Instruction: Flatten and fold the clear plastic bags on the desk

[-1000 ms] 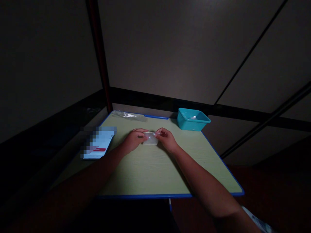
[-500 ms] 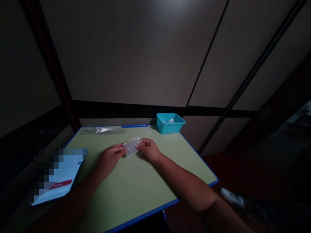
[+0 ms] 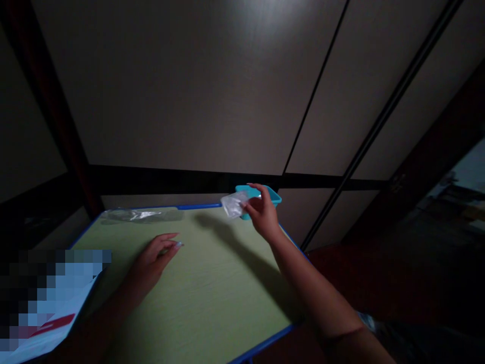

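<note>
Nearest us, at the lower left, lies a flat pale-blue panel with a red band point(image 3: 78, 288), partly hidden by blurring blocks; beside it, over the pale green table with a blue edge point(image 3: 189, 298), is our left hand point(image 3: 151, 260), its thumb and fingers slightly apart, with nothing visible between them.

Farther out, our right hand point(image 3: 267, 220) pinches a small, flat packet of clear, whitish plastic point(image 3: 231, 205) between thumb and fingers at its right side; the packet is tilted, off the tabletop, and overlaps the left part of a turquoise plastic basket point(image 3: 278, 199) in our view; we cannot tell whether the two touch.

To handle such a thin, slippery film well, we would keep the pinch light but sure and close to the edge, so the sheet neither creases nor slides; we would hold the wrist level and the knuckles clear of the basket's rim, and let the free hand stay low and out of the way.

The basket is open at the top and stands near the table's far right corner; our hand and the packet block most of its inside, so we cannot make out its contents; at the far left edge lies a long, crinkled clear plastic sleeve point(image 3: 142, 216), lying flat, its contents, if any, unclear.
</note>
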Demonstrator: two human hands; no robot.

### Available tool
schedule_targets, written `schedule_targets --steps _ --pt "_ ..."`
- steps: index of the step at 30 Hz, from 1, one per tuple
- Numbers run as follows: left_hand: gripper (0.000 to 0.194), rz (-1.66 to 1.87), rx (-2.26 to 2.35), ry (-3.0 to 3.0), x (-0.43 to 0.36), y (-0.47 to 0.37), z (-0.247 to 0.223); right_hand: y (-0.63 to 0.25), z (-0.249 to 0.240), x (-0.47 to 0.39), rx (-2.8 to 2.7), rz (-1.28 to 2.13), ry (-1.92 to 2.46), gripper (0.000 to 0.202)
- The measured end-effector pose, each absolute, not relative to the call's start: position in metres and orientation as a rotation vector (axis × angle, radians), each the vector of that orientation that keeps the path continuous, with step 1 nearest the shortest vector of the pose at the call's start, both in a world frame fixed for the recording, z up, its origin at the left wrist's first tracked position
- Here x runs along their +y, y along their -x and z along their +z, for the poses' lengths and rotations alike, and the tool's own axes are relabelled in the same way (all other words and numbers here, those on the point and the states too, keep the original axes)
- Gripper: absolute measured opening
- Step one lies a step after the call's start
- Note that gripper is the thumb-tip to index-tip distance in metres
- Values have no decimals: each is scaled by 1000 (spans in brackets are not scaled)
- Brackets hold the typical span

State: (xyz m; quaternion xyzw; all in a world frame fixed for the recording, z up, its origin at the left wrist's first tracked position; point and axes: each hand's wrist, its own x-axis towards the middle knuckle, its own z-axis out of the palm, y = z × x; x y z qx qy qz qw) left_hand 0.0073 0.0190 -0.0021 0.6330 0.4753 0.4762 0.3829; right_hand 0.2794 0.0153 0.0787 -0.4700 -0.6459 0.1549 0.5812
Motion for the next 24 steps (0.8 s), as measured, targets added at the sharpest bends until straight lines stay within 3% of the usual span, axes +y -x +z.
schedule_targets --steps 5,10,18,24 --pt "50 1185 1246 -1584 18 -11 -1 -365 104 69 -1587 -93 1636 25" --pt "51 1184 1239 -1537 18 -12 2 -418 101 121 -1564 -34 1915 20" --pt "47 1214 1179 -1562 20 -8 -8 -430 80 163 -1625 57 2172 17" --pt "46 1232 1138 -1576 24 -6 -20 -430 68 184 -1669 181 2378 33"
